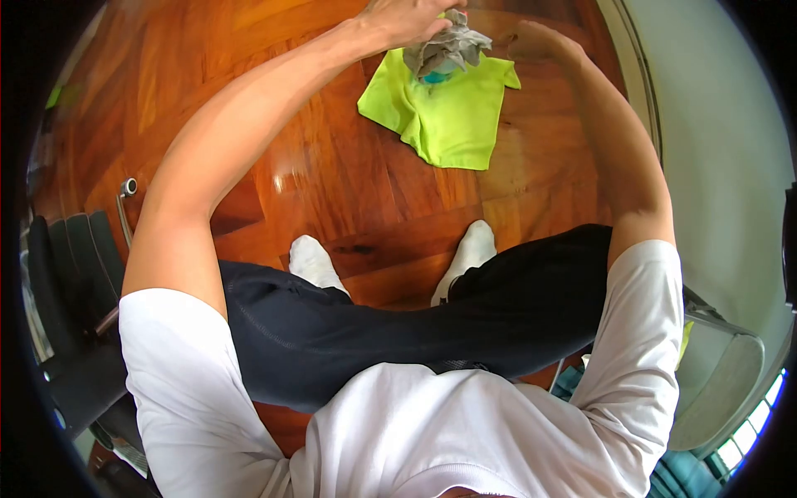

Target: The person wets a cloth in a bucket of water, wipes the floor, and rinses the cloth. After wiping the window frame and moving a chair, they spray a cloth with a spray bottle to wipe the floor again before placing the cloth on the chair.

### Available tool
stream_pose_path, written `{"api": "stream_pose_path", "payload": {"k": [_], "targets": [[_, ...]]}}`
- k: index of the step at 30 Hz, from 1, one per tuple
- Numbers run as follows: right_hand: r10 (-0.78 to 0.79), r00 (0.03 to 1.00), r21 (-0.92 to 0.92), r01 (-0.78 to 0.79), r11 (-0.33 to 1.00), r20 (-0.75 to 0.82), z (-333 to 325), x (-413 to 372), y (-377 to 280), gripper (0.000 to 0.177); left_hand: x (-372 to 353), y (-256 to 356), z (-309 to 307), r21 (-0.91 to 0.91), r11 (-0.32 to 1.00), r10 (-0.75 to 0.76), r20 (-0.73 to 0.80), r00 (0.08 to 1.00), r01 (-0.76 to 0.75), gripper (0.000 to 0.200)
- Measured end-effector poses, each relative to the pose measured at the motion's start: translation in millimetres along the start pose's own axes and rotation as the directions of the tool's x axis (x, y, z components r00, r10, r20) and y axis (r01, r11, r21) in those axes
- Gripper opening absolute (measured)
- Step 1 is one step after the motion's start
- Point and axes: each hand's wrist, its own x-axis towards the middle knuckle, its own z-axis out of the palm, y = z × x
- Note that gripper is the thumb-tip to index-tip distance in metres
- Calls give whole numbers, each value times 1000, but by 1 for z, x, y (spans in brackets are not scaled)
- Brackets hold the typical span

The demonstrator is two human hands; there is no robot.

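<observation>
A crumpled grey cloth [448, 46] is at the top of the view, over a bright yellow-green shirt [457, 120] that lies on the wooden floor. Beneath the grey cloth a bit of teal [436, 77] shows. My left hand [407, 18] has its fingers at the cloth's upper left edge, closed on it. To the right of the cloth is my right hand [544, 41], apart from it; its fingers are blurred and curled, and whether they hold anything is hard to see.
My two feet in white socks [314, 259] rest on the wooden floor [349, 183]. A black chair [79, 257] with a metal part stands at the left. A pale wall [722, 149] runs along the right, with a grey chair-like panel [722, 390] at lower right.
</observation>
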Motion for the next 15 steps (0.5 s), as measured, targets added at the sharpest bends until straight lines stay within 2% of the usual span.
{"api": "stream_pose_path", "payload": {"k": [3, 5, 6, 7, 8, 9, 11, 12, 13, 14, 15], "targets": [[-64, 998, -1, 64, 998, -25, -6, -13, -4, 26, -6, 0, 2, -53, 996, -79, -73, 994, 75, 23], [-122, 993, -63, 121, 991, -2, -27, -34, -30, 28, -10, -3, 5, -87, 968, -238, -14, 971, 236, 23], [-152, 988, -94, 153, 984, 11, -36, -42, -41, 29, -14, -12, 12, -87, 967, -240, -13, 971, 238, 23], [-183, 983, -124, 185, 975, 25, -39, -45, -47, 31, -18, -21, 19, -74, 949, -305, 26, 952, 306, 27], [-185, 982, -122, 187, 975, 26, -39, -40, -45, 31, -23, -32, 28, -59, 927, -367, 65, 928, 371, 32], [-157, 986, -83, 161, 983, 54, -39, -33, -41, 37, -30, -43, 36, -58, 926, -369, 66, 927, 372, 32], [-120, 990, -29, 122, 992, 67, -38, -26, -33, 41, -44, -55, 39, 265, 918, -378, 365, 851, 294, 37], [-119, 992, -27, 121, 992, 51, -35, -24, -31, 40, -48, -55, 37, 264, 919, -376, 366, 851, 293, 37], [-124, 992, -24, 125, 992, 35, -33, -22, -29, 40, -55, -53, 36, 275, 920, -391, 570, 723, 280, 36], [-128, 992, -19, 128, 992, 24, -33, -22, -30, 39, -60, -49, 32, 283, 922, -385, 740, 551, 264, 35], [-137, 990, -14, 137, 990, 17, -35, -23, -34, 38, -71, -51, 41, 298, 926, -378, 737, 560, 233, 36]]}}
